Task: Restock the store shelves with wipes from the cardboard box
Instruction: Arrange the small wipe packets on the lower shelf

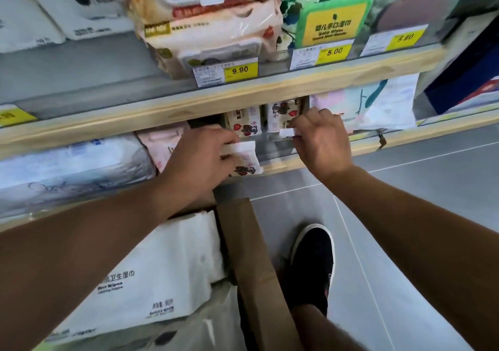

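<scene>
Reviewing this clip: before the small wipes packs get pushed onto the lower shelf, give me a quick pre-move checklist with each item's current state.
1. Left hand grips a small white wipes pack with red print: ok.
2. Right hand pinches a second small pack: ok.
3. Matching small packs standing on the lower wooden-edged shelf, confirming the spot: ok.
4. Free depth behind them: cannot tell.
5. Brown cardboard box within reach below: ok.
6. Small packs left in the box: cannot tell.

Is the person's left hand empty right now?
No, the left hand grips a small wipes pack at the front edge of the lower shelf.
</scene>
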The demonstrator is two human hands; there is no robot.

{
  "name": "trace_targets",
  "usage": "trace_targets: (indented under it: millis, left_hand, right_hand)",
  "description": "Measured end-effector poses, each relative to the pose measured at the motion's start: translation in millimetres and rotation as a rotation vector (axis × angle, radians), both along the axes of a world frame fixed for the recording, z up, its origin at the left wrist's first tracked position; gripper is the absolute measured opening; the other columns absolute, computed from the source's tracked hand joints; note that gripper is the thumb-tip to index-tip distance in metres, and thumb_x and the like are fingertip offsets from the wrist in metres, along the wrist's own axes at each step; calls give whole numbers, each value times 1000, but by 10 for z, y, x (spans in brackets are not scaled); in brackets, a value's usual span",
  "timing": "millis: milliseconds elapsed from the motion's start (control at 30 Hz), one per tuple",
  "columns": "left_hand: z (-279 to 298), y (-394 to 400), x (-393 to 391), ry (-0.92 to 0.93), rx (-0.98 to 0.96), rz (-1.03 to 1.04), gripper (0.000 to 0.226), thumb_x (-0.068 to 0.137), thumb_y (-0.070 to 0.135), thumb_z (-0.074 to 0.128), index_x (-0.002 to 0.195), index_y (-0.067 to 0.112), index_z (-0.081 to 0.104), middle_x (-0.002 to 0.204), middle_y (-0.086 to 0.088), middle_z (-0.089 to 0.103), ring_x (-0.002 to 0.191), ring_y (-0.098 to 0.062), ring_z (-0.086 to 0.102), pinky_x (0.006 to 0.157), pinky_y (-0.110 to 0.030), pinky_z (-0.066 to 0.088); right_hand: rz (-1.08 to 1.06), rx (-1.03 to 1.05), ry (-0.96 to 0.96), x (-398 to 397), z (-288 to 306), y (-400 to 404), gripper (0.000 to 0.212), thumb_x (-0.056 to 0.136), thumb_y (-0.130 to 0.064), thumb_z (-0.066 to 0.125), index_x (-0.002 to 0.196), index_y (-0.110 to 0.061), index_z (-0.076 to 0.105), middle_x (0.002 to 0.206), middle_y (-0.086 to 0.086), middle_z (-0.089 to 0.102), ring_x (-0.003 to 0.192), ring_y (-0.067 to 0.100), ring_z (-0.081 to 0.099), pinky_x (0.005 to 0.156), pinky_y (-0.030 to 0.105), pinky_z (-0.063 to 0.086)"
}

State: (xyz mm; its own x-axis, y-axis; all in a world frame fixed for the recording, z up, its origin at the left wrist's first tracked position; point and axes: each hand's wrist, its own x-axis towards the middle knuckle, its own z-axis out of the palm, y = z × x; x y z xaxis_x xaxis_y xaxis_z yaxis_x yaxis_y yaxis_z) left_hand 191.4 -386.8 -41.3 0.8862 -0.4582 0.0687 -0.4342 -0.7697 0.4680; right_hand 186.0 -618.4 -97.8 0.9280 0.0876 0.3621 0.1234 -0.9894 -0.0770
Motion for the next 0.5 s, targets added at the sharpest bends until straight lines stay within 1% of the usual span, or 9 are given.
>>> trace_targets:
  millis: [100,200,300,400,500]
  left_hand:
    - [-75,8,52,10,-2,-5,23,75,14,70,98,13,71,94,-4,68,83,-21,59,68,-25,34]
    - [-113,15,75,9,-6,-10,23,76,15,70,99,14,71,95,-3,69,83,-19,60,69,-26,39]
    - [-149,19,72,9,8,-9,22,75,15,71,97,15,71,93,-3,68,81,-19,59,67,-26,37]
    - [-181,30,62,1,25,-1,22,73,15,70,94,16,71,89,-2,68,80,-20,59,65,-26,35]
    - [-201,29,61,10,20,15,22,72,15,70,94,17,72,88,-2,68,80,-20,60,66,-27,39]
  right_hand:
    - [-4,-11,-39,96,-164,-11,17,73,-3,71,88,-9,67,83,13,63,76,35,58,69,38,44]
    - [-23,-42,-61,166,-297,-19,18,74,-2,71,90,-9,67,86,12,65,79,34,59,74,39,44]
    - [-54,-78,-33,203,-427,-25,21,75,-4,72,94,-10,67,90,12,65,86,35,59,79,41,44]
    - [-79,-110,-57,220,-513,-6,23,70,-3,74,90,-11,67,87,10,63,85,34,58,77,39,43]
    - [-117,-136,-49,248,-502,32,20,69,-5,73,87,-11,67,86,10,55,85,34,52,76,40,37]
